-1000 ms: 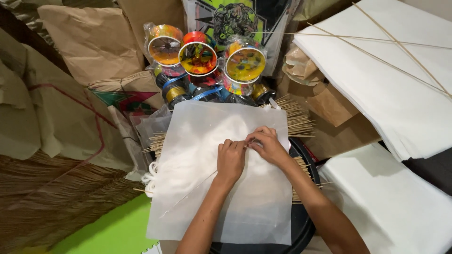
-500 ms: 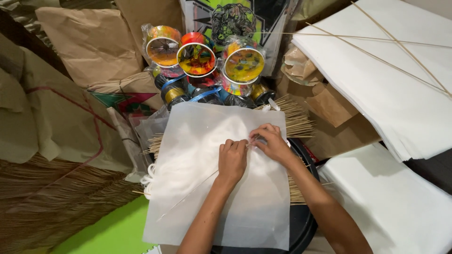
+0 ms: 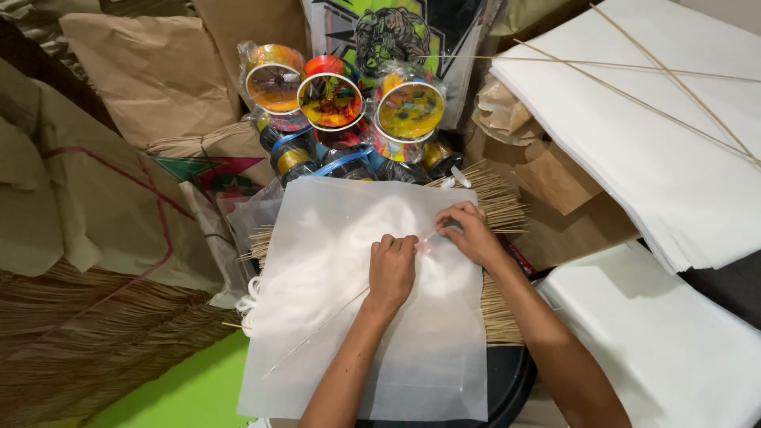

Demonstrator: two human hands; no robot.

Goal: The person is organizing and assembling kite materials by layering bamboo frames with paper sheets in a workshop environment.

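Nearby, left hand [image 3: 390, 269] lay flat, pressing the white paper sheet [image 3: 333, 317], right hand [image 3: 468, 234] pinched something small (hard to tell what), sheet rested over a bundle of thin sticks [image 3: 495, 210], colourful spools [image 3: 329, 99] stood behind.

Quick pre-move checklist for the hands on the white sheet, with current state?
1. Left hand flat on the white paper sheet, pinning it: ok.
2. Right hand pinching something small at the sheet's upper middle: ok; what it pinches, cannot tell.
3. Thin stick lying diagonally under or on the sheet, running toward the left hand: ok; whether it is fixed, cannot tell.
4. Sheet lying flat, no visible tear: ok.
5. Bundle of sticks beneath the sheet's right edge, sheet overlapping it: ok.
6. Colourful spools behind the sheet, apart from both hands: ok.
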